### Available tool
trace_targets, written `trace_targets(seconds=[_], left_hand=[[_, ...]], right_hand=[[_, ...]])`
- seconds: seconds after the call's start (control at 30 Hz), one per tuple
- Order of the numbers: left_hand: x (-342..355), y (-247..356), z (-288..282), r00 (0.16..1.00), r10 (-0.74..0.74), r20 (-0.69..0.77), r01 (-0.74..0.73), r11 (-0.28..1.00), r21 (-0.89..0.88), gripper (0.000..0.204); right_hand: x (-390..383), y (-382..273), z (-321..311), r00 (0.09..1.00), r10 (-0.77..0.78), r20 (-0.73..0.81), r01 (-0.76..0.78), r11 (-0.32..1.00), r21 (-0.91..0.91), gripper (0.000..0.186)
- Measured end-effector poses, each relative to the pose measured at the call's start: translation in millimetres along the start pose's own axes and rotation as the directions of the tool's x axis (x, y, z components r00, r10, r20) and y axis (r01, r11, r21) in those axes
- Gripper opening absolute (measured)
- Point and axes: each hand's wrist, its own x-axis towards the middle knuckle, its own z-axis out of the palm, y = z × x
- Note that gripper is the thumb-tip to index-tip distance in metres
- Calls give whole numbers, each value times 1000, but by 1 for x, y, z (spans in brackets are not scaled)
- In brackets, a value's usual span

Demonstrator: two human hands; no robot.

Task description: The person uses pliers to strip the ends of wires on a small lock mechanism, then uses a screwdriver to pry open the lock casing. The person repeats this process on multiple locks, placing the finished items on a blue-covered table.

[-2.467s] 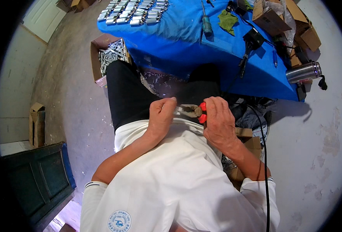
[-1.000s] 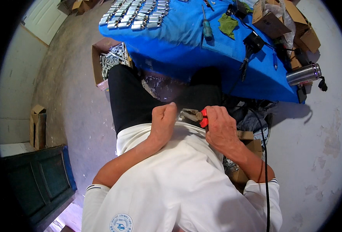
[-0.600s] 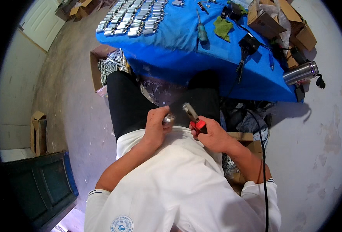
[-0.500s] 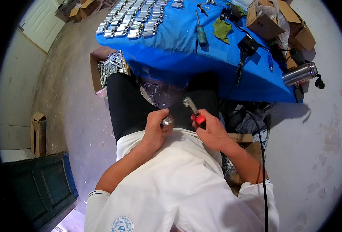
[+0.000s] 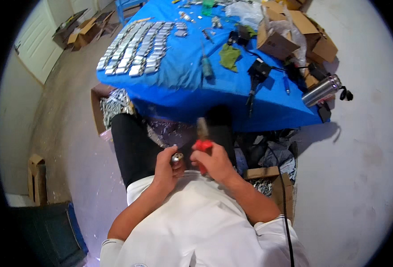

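Note:
My left hand [image 5: 164,168] is closed around a small shiny metal part [image 5: 177,157], whose rounded end shows between thumb and fingers. Most of that part is hidden, so I cannot tell its exact kind. Just to its right, my right hand [image 5: 214,163] grips red-handled pliers [image 5: 203,144]. Their metal jaws point away from me toward the table and are smeared by motion, apart from the metal part. Both hands are above my lap. Beyond them, silvery metal pieces [image 5: 134,49] lie in close rows on the blue-covered table [image 5: 178,95].
A green-handled screwdriver [image 5: 206,66], a green cloth [image 5: 229,57], a black adapter [image 5: 259,69] and a steel flask [image 5: 322,91] lie on the table. A carton of metal parts [image 5: 99,111] stands below left. A black cable [image 5: 286,213] hangs beside my right arm.
The view has shifted, so the table sits lower and further left in it. The pliers have swung more upright in my right hand. My left hand keeps hold of the metal part.

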Motion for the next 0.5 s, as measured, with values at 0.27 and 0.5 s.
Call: trace_targets(seconds=[0.27, 0.5], left_hand=[[18, 16, 5, 999, -14, -29, 12, 998, -66, 40], [28, 6, -11, 980, -195, -33, 185, 962, -200, 39]], right_hand=[[114, -32, -36, 907, -284, -310, 186, 932, -311, 37], [167, -91, -108, 773, -356, -525, -113, 737, -666, 43]])
